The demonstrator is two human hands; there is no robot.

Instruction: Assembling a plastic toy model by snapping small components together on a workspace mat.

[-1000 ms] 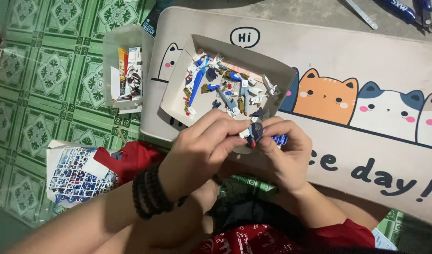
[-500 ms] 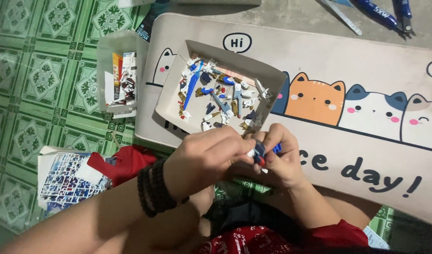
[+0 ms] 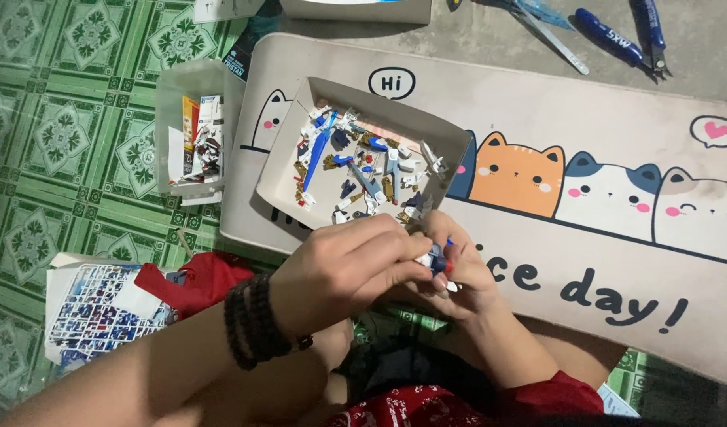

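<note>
My left hand (image 3: 344,265), with a dark bead bracelet on its wrist, and my right hand (image 3: 458,273) meet just below a shallow cardboard tray (image 3: 280,186). Between their fingertips they pinch a small blue, white and red plastic model piece (image 3: 437,258). The left hand covers most of it. The tray holds several loose blue, white and gold plastic model parts (image 3: 355,162). Both hands hover over the near edge of a beige mat printed with cartoon cats (image 3: 617,237).
A clear plastic box (image 3: 193,130) with cut part frames stands left of the tray. A printed booklet (image 3: 94,304) and a red cloth (image 3: 193,281) lie on the green patterned floor. Blue-handled cutters (image 3: 617,35) and tweezers (image 3: 549,35) rest at the top right.
Both hands have stayed together on the small piece, with fingers shifting slightly. The view has drifted, so tray and mat sit a little lower and left in the picture.
</note>
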